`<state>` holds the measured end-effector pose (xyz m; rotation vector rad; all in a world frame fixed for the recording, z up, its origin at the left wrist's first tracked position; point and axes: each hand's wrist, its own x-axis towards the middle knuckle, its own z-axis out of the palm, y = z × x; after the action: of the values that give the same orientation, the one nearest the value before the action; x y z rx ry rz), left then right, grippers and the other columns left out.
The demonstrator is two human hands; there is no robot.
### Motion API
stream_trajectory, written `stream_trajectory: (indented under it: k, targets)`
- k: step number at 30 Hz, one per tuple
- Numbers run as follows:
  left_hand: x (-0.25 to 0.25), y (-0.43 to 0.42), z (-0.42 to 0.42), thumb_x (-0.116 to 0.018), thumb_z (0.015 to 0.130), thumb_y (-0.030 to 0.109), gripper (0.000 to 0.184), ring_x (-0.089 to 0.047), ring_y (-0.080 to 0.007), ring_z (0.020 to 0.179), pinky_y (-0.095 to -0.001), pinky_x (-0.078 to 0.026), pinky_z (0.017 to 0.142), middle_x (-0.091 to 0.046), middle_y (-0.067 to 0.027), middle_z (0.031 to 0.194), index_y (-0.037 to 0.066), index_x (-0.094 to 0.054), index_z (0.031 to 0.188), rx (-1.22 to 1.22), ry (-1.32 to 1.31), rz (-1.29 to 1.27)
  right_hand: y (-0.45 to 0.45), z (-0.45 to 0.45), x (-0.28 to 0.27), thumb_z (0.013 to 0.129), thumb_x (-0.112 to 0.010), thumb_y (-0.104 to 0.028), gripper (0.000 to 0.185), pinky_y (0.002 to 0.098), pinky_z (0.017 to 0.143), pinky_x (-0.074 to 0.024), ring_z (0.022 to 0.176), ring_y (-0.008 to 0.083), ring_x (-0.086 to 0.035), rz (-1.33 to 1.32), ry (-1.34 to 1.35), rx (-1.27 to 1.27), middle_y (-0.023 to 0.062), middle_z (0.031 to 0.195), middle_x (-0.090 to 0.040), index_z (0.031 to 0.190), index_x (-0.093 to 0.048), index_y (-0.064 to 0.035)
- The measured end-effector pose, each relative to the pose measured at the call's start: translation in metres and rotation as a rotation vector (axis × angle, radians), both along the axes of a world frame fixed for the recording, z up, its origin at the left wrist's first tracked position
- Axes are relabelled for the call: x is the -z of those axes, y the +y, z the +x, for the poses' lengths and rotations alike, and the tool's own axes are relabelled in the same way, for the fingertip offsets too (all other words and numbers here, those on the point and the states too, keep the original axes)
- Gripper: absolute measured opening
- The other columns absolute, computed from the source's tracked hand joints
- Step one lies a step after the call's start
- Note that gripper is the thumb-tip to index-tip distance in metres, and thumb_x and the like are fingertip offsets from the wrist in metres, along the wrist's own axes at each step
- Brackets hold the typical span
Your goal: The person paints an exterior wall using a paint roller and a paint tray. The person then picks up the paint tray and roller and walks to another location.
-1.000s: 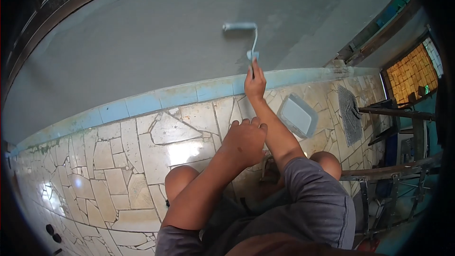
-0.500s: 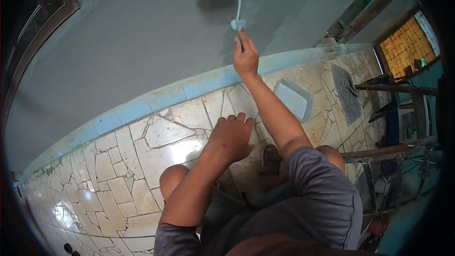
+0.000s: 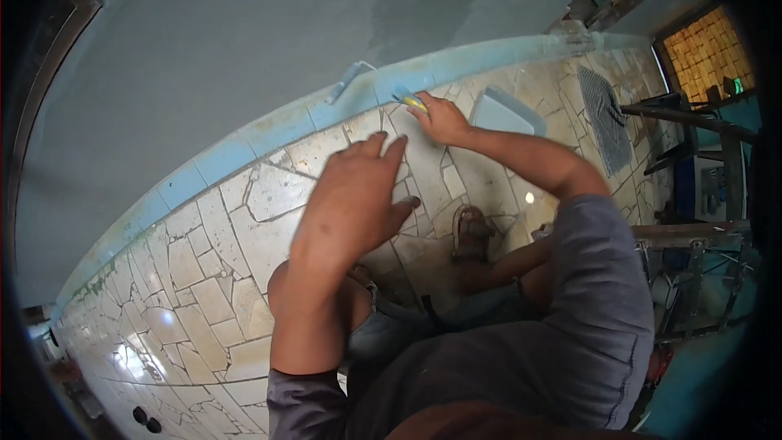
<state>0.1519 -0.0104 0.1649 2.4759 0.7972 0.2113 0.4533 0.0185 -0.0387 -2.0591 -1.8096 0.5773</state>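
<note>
Roller [image 3: 346, 83] lowered across blue skirting's [image 3: 175, 185] upper edge, right hand [image 3: 444, 121] wrapped round its handle [image 3: 417, 104], presumably for control, left hand [image 3: 346, 195] spread, apparently empty.

no text, label, brand, number or sign can be read on the roller [image 3: 347, 83] or anywhere around it.

A grey mat [image 3: 604, 118] lies on the irregular stone floor [image 3: 248, 305] beside a dark wooden bar [image 3: 684, 119].
</note>
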Motion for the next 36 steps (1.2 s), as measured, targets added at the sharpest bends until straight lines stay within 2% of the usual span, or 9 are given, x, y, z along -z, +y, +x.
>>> stream_trajectory:
  k: [2,4,10,16,18,26,29,32,36]
  targets:
    - [-0.004,0.003,-0.008,-0.085,0.086,0.024,0.074,-0.06,-0.0448,0.13,-0.0486,-0.048,0.112,-0.062,-0.0272,0.143,-0.002,-0.056,0.149,-0.032,-0.032,0.018,-0.021,0.023,0.005,0.108,-0.06,-0.04,0.047,0.0562,0.088,-0.0555,0.098,0.0501,-0.072,0.001,-0.043,-0.032,0.0295,0.101,-0.074,0.139,-0.058,-0.0047]
    - [-0.016,0.005,-0.014,-0.085,0.086,0.02,0.075,-0.061,-0.0448,0.129,-0.0488,-0.048,0.112,-0.063,-0.0272,0.14,-0.003,-0.054,0.15,-0.095,-0.059,0.037,-0.052,0.039,-0.004,0.109,-0.059,-0.039,0.046,0.0566,0.087,-0.0554,0.096,0.0502,-0.072,-0.204,-0.025,-0.027,0.0285,0.098,-0.074,0.14,-0.056,-0.0047]
    - [-0.028,0.005,-0.027,-0.085,0.086,0.02,0.079,-0.058,-0.0472,0.133,-0.0494,-0.048,0.113,-0.06,-0.0279,0.147,0.001,-0.051,0.155,-0.198,0.026,-0.001,-0.088,0.06,0.011,0.109,-0.058,-0.038,0.051,0.0565,0.09,-0.0558,0.102,0.0498,-0.072,-0.063,0.172,0.278,0.0295,0.099,-0.074,0.149,-0.054,-0.0057]
    - [-0.011,-0.005,-0.024,-0.087,0.085,0.024,0.089,-0.057,-0.0478,0.136,-0.0487,-0.048,0.114,-0.06,-0.0268,0.146,0.003,-0.045,0.161,-0.133,0.188,-0.062,-0.031,0.054,0.086,0.108,-0.059,-0.039,0.052,0.0562,0.094,-0.056,0.106,0.0491,-0.072,0.001,0.199,0.441,0.0314,0.109,-0.075,0.147,-0.059,-0.0039]
    - [-0.005,-0.003,-0.017,-0.087,0.086,0.028,0.09,-0.057,-0.0483,0.137,-0.0494,-0.048,0.115,-0.06,-0.0284,0.147,0.004,-0.045,0.161,-0.169,0.254,-0.275,-0.012,0.045,0.083,0.108,-0.059,-0.039,0.052,0.0553,0.095,-0.056,0.108,0.0489,-0.072,-0.022,0.25,0.438,0.0314,0.111,-0.075,0.145,-0.061,-0.0027]
    - [0.015,0.004,-0.008,-0.086,0.087,0.032,0.092,-0.058,-0.0487,0.135,-0.0496,-0.05,0.112,-0.06,-0.0293,0.146,0.003,-0.043,0.162,-0.191,0.257,-0.285,0.045,0.048,0.105,0.108,-0.059,-0.041,0.057,0.0499,0.095,-0.0571,0.106,0.0467,-0.074,0.06,0.258,0.487,0.0319,0.109,-0.076,0.141,-0.064,0.0053]
    - [0.021,0.007,-0.008,-0.086,0.087,0.032,0.09,-0.06,-0.047,0.133,-0.0488,-0.05,0.112,-0.061,-0.0273,0.145,0.003,-0.044,0.162,-0.181,0.262,-0.272,0.045,0.053,0.09,0.108,-0.059,-0.04,0.054,0.0508,0.099,-0.0561,0.113,0.0454,-0.072,0.092,0.286,0.479,0.0298,0.116,-0.075,0.14,-0.067,0.0021]
    - [0.026,0.012,-0.006,-0.086,0.087,0.031,0.09,-0.062,-0.0456,0.131,-0.0485,-0.051,0.111,-0.062,-0.0258,0.145,0.004,-0.045,0.161,-0.166,0.283,-0.275,0.035,0.043,0.032,0.108,-0.06,-0.039,0.053,0.0509,0.099,-0.0561,0.112,0.0451,-0.072,0.086,0.367,0.495,0.03,0.113,-0.076,0.139,-0.067,0.0025]
    - [0.03,0.02,0.006,-0.086,0.088,0.032,0.091,-0.059,-0.0474,0.135,-0.0494,-0.05,0.112,-0.06,-0.0273,0.148,0.004,-0.042,0.163,-0.127,0.295,-0.315,0.038,0.047,0.034,0.107,-0.06,-0.038,0.052,0.0506,0.099,-0.0563,0.111,0.0453,-0.073,0.031,0.364,0.491,0.0304,0.11,-0.076,0.139,-0.068,0.0027]
